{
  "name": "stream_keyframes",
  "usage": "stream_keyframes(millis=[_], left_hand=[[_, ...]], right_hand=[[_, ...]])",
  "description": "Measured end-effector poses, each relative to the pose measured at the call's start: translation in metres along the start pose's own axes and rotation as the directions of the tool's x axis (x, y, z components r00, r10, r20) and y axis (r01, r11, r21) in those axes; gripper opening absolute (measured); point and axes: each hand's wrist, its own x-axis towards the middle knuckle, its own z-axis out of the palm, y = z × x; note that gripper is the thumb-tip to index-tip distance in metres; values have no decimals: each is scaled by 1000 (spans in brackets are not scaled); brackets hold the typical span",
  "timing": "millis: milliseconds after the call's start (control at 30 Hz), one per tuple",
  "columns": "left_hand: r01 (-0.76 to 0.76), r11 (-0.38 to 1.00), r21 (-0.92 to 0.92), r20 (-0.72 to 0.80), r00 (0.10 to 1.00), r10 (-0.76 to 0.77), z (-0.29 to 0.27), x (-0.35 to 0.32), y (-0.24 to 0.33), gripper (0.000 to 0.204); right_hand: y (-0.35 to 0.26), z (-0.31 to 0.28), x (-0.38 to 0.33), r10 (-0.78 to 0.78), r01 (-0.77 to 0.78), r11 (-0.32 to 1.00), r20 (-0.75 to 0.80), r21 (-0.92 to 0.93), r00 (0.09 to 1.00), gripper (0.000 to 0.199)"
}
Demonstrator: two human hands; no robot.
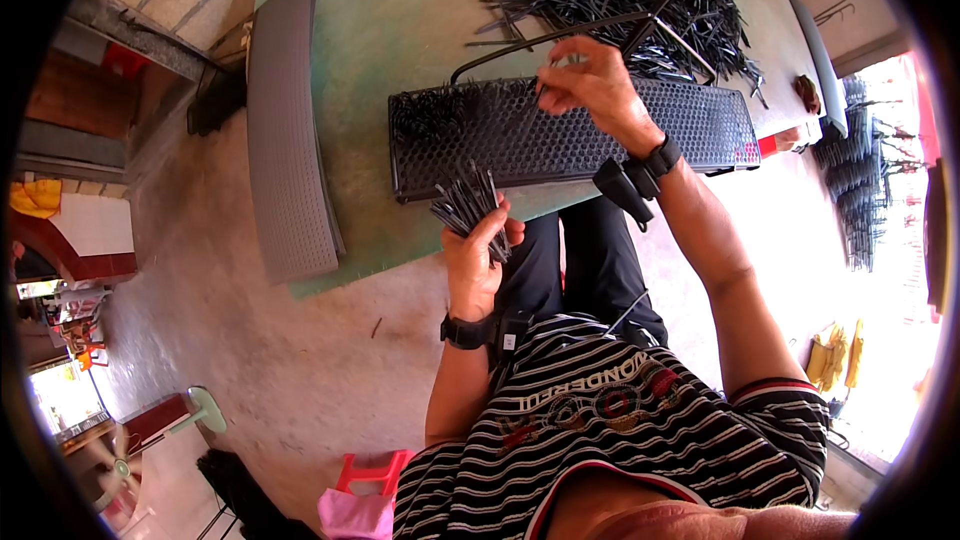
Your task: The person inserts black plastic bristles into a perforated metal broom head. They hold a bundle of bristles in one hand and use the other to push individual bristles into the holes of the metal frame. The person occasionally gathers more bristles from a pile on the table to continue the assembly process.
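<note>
Right hand (592,80) is pinching one thin black pin over the perforated black panel (560,135), long axis left-right, while left hand (478,250) is gripping a pin bundle (465,205) just nearer the body.

Matt black plastic on the perforated tray (560,135); thin dark glossy plastic on the spikes (466,205); worn green matt tabletop (385,40); ribbed grey plastic panel (285,130); rough concrete floor (260,340).
</note>
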Motion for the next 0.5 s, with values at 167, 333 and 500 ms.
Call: stream_keyframes(millis=[167,333,500], left_hand=[[-10,1000,-7,-20,1000,10,14,6,3,19],[-56,997,59,-33,998,58,11,7,0,18],[-39,997,61,-108,993,45,9,4,0,15]], right_hand=[[5,10,-16,72,-60,992,108,-112,992,20],[4,11,-11,-347,282,912,-196,-297,917,16],[15,25,-6,-489,425,810,-66,-404,870,17]])
